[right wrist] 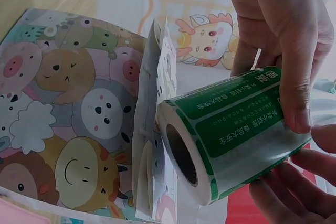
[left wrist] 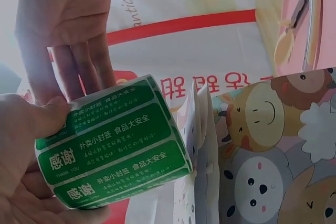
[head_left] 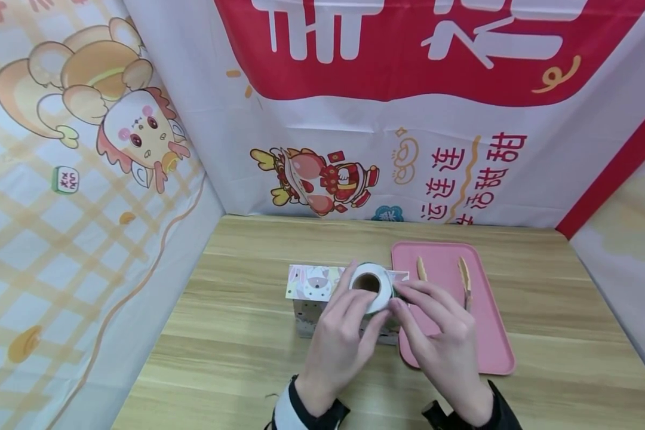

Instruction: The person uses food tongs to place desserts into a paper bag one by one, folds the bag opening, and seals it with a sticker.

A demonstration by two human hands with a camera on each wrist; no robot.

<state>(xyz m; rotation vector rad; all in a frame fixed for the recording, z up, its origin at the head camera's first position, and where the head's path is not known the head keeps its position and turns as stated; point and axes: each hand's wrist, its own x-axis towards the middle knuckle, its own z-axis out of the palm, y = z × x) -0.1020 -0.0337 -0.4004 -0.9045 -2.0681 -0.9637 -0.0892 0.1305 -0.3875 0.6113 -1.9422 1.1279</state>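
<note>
Both hands are around a roll of green stickers [left wrist: 115, 140] with white lettering, held by the folded top of a paper bag [right wrist: 73, 103] printed with cartoon animals. My left hand [head_left: 335, 337] grips the roll from its left side. On the other side, the thumb and fingers of my right hand [head_left: 443, 334] curl against the roll's edge. The white end and cardboard core of the roll [head_left: 378, 306] face up in the head view. In the right wrist view, a pale, shiny patch shows on its side. Some fingertips are hidden behind the roll.
To the right of the bag lies a pink tray [head_left: 494, 343], partly behind my right hand. Two slim utensils with beige ends rest on it, one of them [head_left: 464, 278] partly metallic. Printed cloth walls [head_left: 322, 119] enclose the wooden table [head_left: 220, 358].
</note>
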